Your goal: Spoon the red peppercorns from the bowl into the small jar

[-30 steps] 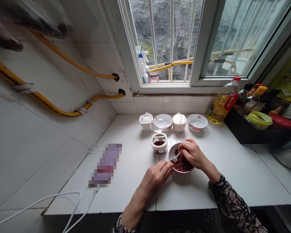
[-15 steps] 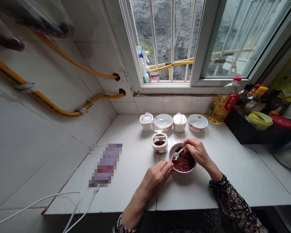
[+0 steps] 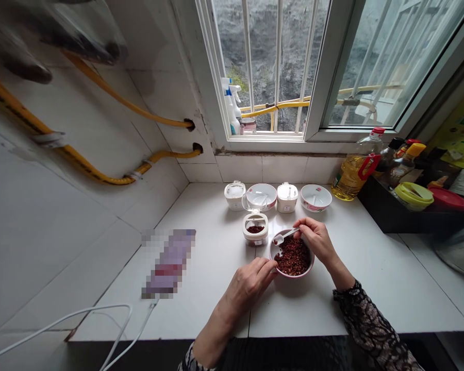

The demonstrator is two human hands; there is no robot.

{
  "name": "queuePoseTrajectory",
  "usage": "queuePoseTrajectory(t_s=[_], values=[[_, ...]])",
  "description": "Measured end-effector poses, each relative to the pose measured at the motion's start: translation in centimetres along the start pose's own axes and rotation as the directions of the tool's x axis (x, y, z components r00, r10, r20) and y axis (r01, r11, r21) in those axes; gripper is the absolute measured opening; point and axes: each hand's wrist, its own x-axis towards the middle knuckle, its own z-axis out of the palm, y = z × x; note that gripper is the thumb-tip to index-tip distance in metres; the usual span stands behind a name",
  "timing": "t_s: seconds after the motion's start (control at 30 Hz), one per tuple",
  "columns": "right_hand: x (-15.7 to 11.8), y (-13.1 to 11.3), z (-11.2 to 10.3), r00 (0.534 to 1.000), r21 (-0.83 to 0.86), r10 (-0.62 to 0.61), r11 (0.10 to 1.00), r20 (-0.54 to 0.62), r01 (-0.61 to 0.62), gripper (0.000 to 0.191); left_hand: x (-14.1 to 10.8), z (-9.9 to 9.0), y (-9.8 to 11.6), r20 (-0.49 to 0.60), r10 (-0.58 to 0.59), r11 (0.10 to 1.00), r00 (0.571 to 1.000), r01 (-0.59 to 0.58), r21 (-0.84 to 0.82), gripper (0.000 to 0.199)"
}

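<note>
Our right hand (image 3: 314, 238) pinches the spoon (image 3: 286, 236), our left hand (image 3: 250, 281) grips the bowl (image 3: 275, 250) at eight o'clock, and many grains (image 3: 295, 257) remain there, the ten-o'clock jar (image 3: 250, 239) seeming partly filled.

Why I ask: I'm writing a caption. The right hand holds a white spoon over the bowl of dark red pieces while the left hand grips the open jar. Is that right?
Not quite: the left hand touches the rim of the bowl, not the open jar, as the head view shows. The rest stands.
</note>
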Motion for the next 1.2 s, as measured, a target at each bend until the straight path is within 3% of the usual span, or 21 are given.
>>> queuePoseTrajectory(t_s=[0.13,0.23,0.37,0.47,0.7,0.87,0.97,1.2], values=[[0.0,-0.6,1.2,0.993,0.057,-0.099,0.993,-0.066,0.103,0.019,-0.1,0.1,0.0,0.009,-0.006,1.0,1.0,0.006,-0.005,0.017],[-0.2,-0.9,2.4,0.965,-0.076,-0.252,0.966,-0.079,0.246,0.019,-0.2,0.1,0.0,0.006,-0.006,1.0,1.0,0.006,0.003,0.015],[-0.4,-0.8,3.5,0.866,-0.366,-0.487,0.789,0.117,0.493,0.025,-0.3,0.2,-0.1,0.024,-0.013,1.0,1.0,0.012,0.008,0.013],[-0.5,-0.8,3.4,0.815,-0.434,-0.542,0.697,0.204,0.571,0.029,-0.3,0.2,-0.1,0.026,-0.011,1.0,1.0,0.011,0.009,0.015],[-0.7,-1.1,0.9,0.881,-0.355,-0.467,0.838,-0.073,0.414,0.019,-0.2,0.1,0.0,0.025,-0.012,1.0,1.0,0.012,-0.005,0.015],[-0.8,-0.4,-0.6,0.911,-0.342,-0.399,0.875,-0.109,0.342,0.017,-0.5,0.1,-0.2,-0.052,-0.105,0.994,0.993,0.102,-0.046,0.024],[-0.8,-0.2,-0.9,0.918,-0.331,-0.375,0.889,-0.129,0.317,0.018,-0.8,0.4,-0.7,-0.079,-0.163,0.985,0.983,0.167,0.041,0.026],[-0.9,-0.2,-0.7,0.915,-0.344,-0.383,0.882,-0.125,0.323,0.018,-1.6,1.9,-1.8,0.066,-0.217,0.957,0.974,0.199,0.211,0.044]])
